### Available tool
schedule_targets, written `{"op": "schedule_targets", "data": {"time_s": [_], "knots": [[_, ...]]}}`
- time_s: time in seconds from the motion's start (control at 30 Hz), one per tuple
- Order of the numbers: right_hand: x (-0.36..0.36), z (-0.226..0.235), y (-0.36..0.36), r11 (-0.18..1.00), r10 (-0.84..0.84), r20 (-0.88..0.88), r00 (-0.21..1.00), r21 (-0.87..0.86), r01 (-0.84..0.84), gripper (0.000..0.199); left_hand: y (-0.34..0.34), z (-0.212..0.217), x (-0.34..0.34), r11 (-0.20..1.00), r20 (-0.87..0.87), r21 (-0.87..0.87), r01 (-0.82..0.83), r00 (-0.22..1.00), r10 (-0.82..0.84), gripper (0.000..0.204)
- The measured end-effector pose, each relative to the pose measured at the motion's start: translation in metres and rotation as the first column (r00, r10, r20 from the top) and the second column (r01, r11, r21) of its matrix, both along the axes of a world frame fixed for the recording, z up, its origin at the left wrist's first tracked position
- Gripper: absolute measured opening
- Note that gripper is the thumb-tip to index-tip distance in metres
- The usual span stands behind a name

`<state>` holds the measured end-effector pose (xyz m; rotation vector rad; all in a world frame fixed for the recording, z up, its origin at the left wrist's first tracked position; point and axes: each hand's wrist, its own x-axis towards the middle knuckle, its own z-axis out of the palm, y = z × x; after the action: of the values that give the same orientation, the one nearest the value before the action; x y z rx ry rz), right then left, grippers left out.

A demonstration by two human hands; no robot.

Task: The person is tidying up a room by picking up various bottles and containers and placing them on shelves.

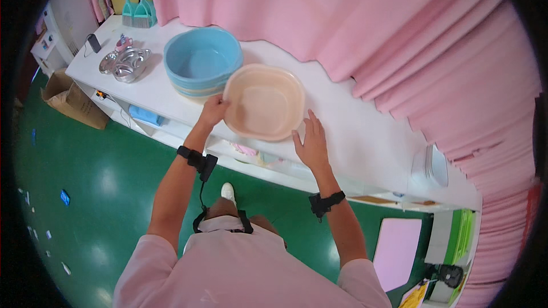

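Peach basin [264, 102] at counter edge [342, 174]

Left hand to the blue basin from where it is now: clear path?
Probably yes. The left hand grips the peach basin's rim right beside the blue basin, with nothing between them; it would need to let go first.

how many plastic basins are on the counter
2 for sure. The peach basin sits at the counter's front edge, left hand gripping its rim, right hand beside it. The blue basin stands behind it to the left; it may be a stack, hiding more.
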<state>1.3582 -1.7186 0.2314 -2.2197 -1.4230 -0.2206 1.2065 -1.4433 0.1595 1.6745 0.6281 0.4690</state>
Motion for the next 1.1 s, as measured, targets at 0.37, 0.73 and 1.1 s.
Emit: {"op": "schedule_targets", "data": {"time_s": [0.37,0.73,1.1], "knots": [[0.092,-0.077,0.083,0.911,0.329,0.008,0.944,-0.265,-0.315,0.061,-0.037,-0.010,0.044,0.801,-0.600,0.596,0.053,0.692,0.401,0.042],[0.098,-0.081,0.093,0.799,0.504,-0.065,0.861,-0.344,-0.493,0.038,-0.049,-0.017,0.053,0.802,-0.533,0.540,-0.256,0.633,0.562,0.042],[0.101,-0.100,0.092,0.699,0.468,-0.159,0.869,-0.535,-0.475,0.037,-0.188,-0.101,-0.161,0.654,-0.594,0.337,-0.678,0.385,0.706,0.038]]}}
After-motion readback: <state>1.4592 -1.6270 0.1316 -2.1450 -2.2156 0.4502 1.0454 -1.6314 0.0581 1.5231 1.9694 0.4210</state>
